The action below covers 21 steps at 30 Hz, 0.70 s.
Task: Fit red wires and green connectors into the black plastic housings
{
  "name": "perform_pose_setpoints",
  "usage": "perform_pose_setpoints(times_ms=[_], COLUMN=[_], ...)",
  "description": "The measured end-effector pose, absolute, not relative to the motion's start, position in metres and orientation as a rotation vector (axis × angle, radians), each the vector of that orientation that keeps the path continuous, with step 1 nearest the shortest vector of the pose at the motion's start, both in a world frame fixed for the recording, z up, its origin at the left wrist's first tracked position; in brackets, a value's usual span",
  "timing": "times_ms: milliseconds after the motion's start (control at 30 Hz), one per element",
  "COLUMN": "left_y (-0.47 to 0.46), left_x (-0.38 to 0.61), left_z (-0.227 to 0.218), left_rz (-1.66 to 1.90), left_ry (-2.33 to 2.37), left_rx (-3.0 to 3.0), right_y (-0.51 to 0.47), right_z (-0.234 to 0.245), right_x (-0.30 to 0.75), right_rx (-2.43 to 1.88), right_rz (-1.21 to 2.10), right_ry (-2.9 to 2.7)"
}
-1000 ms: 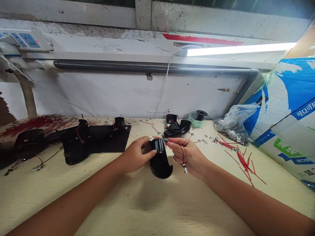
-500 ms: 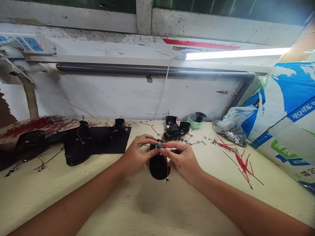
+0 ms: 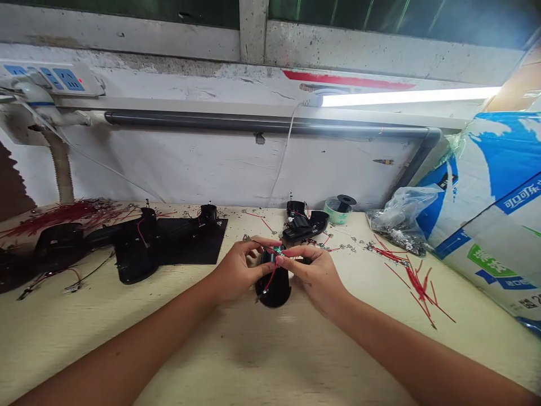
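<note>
Hands: two, one left hand (image 3: 237,269), one right hand (image 3: 316,275); black housing (image 3: 274,296) between them: one; green circuit board (image 3: 278,250): one; loose red wires: two heaps, one far-left heap (image 3: 63,217), one right-side heap (image 3: 418,283); black spool (image 3: 346,200): one; tape roll (image 3: 337,216): one; clear plastic bag (image 3: 408,204): one; lit tube lamp (image 3: 409,97): one; power strip (image 3: 90,82): one; blue-and-white carton (image 3: 505,146): one; black housings at left (image 3: 136,256): overlapping, uncountable.

A lit lamp (image 3: 409,97) runs above a gray pipe (image 3: 236,122).
</note>
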State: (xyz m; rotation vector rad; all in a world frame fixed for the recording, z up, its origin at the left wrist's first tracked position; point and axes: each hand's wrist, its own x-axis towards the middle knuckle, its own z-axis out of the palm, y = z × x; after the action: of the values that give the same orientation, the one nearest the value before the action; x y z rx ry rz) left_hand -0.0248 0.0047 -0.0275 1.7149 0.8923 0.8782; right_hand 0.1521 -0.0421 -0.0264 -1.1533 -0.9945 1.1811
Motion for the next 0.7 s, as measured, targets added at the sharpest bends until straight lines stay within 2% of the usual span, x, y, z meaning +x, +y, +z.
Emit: perform_pose_setpoints(times_ms=[300,700], left_y=[0.0005,-0.0010], left_x=[-0.0192,-0.0221], left_z=[-0.0221,-0.0243], left_rz=[1.110,1.073], left_ry=[0.931,0.932], left_rx=[1.832,1.996], right_y=[-0.0413,-0.0403], right_z=[-0.0269,-0.0269], right_x=[0.1513,0.1508], right_rx=[-1.083,-1.099], right_rz=[1.270,1.238], right_ry=[-0.920,-1.117])
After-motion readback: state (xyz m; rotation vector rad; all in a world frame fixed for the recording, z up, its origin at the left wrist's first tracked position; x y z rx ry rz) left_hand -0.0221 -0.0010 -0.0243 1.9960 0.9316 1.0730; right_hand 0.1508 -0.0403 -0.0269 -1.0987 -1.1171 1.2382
